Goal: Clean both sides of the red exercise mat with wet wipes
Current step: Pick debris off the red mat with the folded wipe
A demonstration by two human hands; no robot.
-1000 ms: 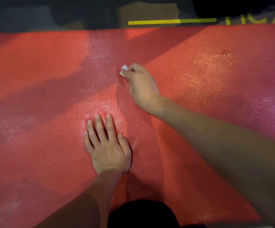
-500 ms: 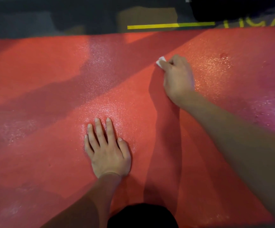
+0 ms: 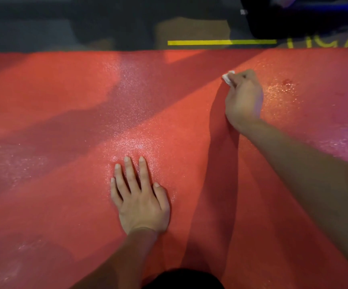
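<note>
**Red mat, upper face: wiping stroke near the far edge**

Red textured foam, the exercise mat (image 3: 68, 113), lies flat on a dark floor (image 3: 43, 28) and fills nearly the whole view; its far edge runs just short of a yellow floor line (image 3: 221, 42). The left hand (image 3: 141, 201) rests palm-down on the mat toward the near edge, fingers straight and slightly spread, bracing the surface. The right hand (image 3: 244, 99) reaches toward the far edge, right of centre, fingers curled round a small white wet wipe (image 3: 228, 77), of which only a folded corner shows beyond the knuckles. Glistening patches beside both hands suggest areas already dampened.

Technique, as judged: press the wipe flat under the fingertips rather than bunched, overlap each pass with the last wet band, and carry strokes fully to the far edge. Bear down through the bracing hand so the mat does not creep or ripple. The underside appears not yet reachable; flipping comes later.
</note>
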